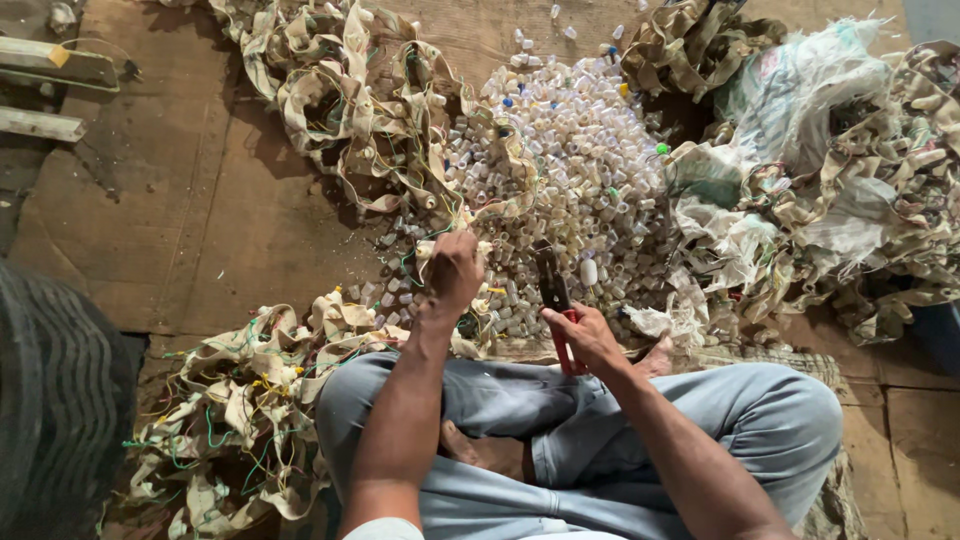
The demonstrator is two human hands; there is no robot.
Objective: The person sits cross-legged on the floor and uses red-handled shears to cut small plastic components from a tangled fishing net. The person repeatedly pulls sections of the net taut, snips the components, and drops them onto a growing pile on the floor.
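Sitting cross-legged on the floor, the person had the left hand (455, 272) reached forward over the near edge of a heap of small white plastic holders (570, 170), its fingers curled shut around something small that the back of the hand covered, so what it pinched could not be told. The right hand (585, 338) was clenched around the red handles of a pair of pliers (553, 290), whose dark head pointed up and away, just beside the left hand, over the near edge of the heap; whether the head was closed on anything was too small to make out.

The holders looked light, hard and smooth, likely to slide and scatter when stirred; one would best be pinched across its body between fingertips. The strips of dirty cloth tape (360, 110) tangled with thin green and yellow wires looked limp and snag-prone, and would probably drag neighbours along if lifted by one end. A second tangle (240, 400) lay beside the left knee, and crumpled plastic sheeting (800, 90) lay at the far right.

A dark ribbed object (55, 400) was cut off at the left edge, and what it was could not be told. The piles hid the floor beneath them
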